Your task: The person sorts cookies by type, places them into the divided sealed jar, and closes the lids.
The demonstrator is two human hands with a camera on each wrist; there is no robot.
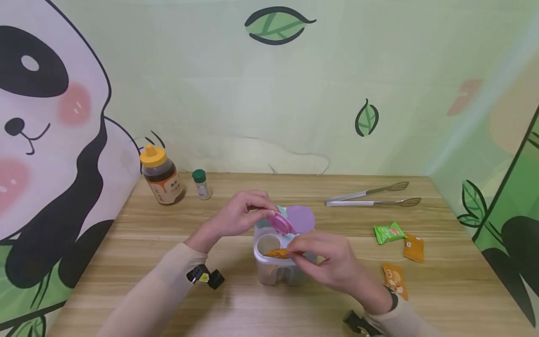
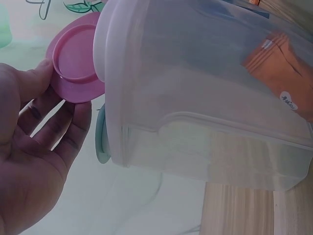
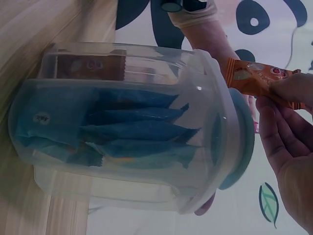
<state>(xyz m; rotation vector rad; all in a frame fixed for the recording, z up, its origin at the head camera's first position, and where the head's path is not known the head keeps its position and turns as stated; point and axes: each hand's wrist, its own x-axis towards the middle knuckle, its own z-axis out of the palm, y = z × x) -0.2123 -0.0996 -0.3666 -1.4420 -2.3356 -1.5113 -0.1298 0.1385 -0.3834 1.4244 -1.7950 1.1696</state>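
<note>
A clear plastic storage box with several round lids stands on the table. My left hand pinches the rim of its pink lid, which is raised above an open round hole. Between the thumb and fingers of my right hand is an orange snack packet, held over that opening. The purple lid lies flat at the back right. In the right wrist view, several blue packets fill one compartment. An orange packet lies inside the box in the left wrist view.
Right of the box lie a green packet and two orange packets, one farther back and one nearer. Tongs lie behind them. A honey bottle and a green-capped shaker stand back left.
</note>
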